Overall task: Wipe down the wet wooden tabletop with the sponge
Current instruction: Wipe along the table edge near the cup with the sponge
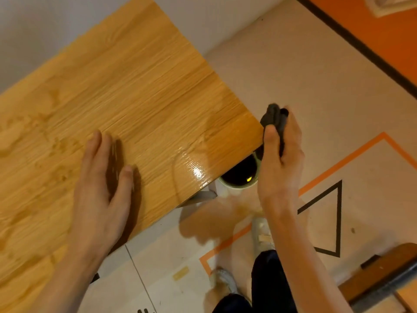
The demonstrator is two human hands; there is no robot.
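The wooden tabletop (126, 91) fills the left and middle of the view, with a glossy wet patch (198, 172) near its right corner and darker damp blotches at the left. My left hand (101, 177) lies flat on the wood, fingers together, holding nothing. My right hand (279, 159) hovers just past the table's right corner, squeezed around a dark grey sponge (274, 119) that sticks out above my thumb. The sponge is off the table, above a bucket.
A white bucket (241, 175) with a dark inside stands on the floor under the table's corner, below my right hand. My feet (261, 236) stand on the pale floor with orange and black tape lines. A wooden and metal piece (383, 274) is at the lower right.
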